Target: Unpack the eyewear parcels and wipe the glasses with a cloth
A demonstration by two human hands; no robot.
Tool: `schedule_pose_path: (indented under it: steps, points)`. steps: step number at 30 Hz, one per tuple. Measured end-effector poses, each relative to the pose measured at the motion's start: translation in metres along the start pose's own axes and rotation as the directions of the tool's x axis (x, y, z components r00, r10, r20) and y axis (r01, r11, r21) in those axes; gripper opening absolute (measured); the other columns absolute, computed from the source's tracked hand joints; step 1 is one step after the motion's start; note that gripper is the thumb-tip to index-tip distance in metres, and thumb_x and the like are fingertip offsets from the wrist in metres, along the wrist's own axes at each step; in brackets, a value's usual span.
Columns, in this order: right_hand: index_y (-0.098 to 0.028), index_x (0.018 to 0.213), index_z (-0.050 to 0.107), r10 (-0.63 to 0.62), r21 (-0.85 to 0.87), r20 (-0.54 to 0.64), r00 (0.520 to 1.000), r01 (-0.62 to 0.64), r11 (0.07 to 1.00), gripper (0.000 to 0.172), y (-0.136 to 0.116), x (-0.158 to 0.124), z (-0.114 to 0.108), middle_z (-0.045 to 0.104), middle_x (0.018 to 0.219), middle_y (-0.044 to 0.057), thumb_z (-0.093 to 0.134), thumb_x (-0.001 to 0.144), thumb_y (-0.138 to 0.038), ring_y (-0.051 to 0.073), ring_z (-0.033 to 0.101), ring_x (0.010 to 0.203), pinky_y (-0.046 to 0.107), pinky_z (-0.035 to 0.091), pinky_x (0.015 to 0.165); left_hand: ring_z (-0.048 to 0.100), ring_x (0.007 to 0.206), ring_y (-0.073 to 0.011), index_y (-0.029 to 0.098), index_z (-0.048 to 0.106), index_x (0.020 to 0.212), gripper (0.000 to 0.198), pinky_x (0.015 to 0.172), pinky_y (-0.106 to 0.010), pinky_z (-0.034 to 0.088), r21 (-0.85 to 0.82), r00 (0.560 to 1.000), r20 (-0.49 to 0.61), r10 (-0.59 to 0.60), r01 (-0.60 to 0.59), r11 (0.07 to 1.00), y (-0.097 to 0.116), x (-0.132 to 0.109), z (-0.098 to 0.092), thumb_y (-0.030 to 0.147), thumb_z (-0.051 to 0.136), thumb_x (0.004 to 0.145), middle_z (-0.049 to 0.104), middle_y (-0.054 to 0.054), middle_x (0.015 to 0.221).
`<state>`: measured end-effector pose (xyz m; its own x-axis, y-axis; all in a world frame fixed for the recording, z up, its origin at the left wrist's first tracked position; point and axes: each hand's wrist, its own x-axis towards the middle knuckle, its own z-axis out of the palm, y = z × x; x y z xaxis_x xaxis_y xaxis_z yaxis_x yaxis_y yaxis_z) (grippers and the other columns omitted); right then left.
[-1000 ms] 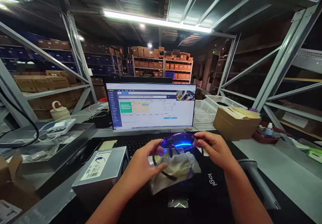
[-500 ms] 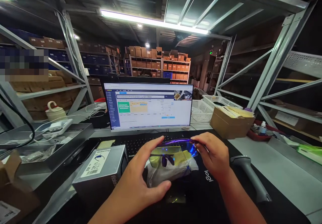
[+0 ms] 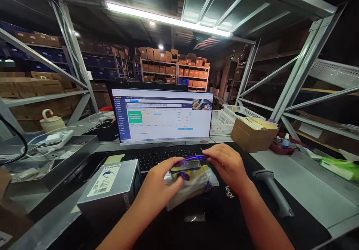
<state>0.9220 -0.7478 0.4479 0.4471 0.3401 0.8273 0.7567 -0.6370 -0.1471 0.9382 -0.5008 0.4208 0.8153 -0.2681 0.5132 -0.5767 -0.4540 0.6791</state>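
A pair of glasses [image 3: 193, 158] with a blue-purple sheen is held up between my two hands. My left hand [image 3: 157, 186] grips its left side, thumb below near the dark nose piece and index finger above. With fingertips pinched together, my right hand [image 3: 228, 164] holds the upper right edge. Just behind and below the glasses is a whitish pouch [image 3: 187, 194] on the black desk mat [image 3: 224, 225], with something yellow by it. A grey product box [image 3: 108, 184] with a white label stands left of my left hand.
Behind my hands are a keyboard [image 3: 151, 159] and a lit monitor [image 3: 165, 119]. A barcode scanner [image 3: 273, 192] lies on the right, before a carton [image 3: 252, 134] of papers. Grey metal trays [image 3: 61, 164] line the left, and shelf posts rise on both sides.
My left hand has closed from a wide spread onto the left side of the glasses. The right hand keeps its pinch. The camera view has shifted slightly.
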Motion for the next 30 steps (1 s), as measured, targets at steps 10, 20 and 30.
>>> schedule_pose_path:
  steps: [10, 20, 30]
  points:
    - [-0.016, 0.109, 0.068, 0.852, -0.563, 0.333, 0.405, -0.639, 0.524, 0.022, 0.13, -0.025, 0.004, 0.072, 0.106, 0.008, 0.063, 0.094, -0.032, 0.021, 0.068, 0.096, 0.038, 0.054, 0.088, 0.075, 0.091, -0.0268, 0.023, 0.077, 0.102, 0.037, 0.086, -0.036, 0.061, 0.047, 0.975, -0.221, -0.023, 0.034, 0.998, -0.009, 0.003, 0.001, 0.031, 0.063, 0.068, 0.078, -0.005, 0.103]
    - [-0.016, 0.121, 0.062, 0.937, -0.72, 0.293, 0.191, -0.601, 0.348, 0.031, 0.165, -0.061, 0.053, 0.064, 0.122, 0.009, 0.063, 0.096, -0.035, 0.022, 0.065, 0.105, 0.044, 0.056, 0.09, 0.075, 0.086, -0.0242, 0.025, 0.076, 0.103, 0.034, 0.078, -0.031, 0.061, 0.053, 0.98, -0.199, 0.027, -0.017, 0.998, -0.012, 0.0, 0.0, 0.028, 0.064, 0.072, 0.079, -0.002, 0.099]
    - [-0.019, 0.08, 0.062, 0.847, -0.386, -0.004, 0.531, -0.782, 0.489, 0.03, 0.143, -0.021, 0.006, 0.069, 0.086, 0.011, 0.042, 0.095, -0.036, 0.027, 0.065, 0.089, 0.036, 0.047, 0.078, 0.076, 0.079, -0.0242, 0.023, 0.077, 0.097, 0.033, 0.076, -0.032, 0.063, 0.078, 0.945, -0.323, 0.056, -0.033, 0.996, -0.01, -0.002, 0.003, 0.027, 0.065, 0.067, 0.079, -0.002, 0.092]
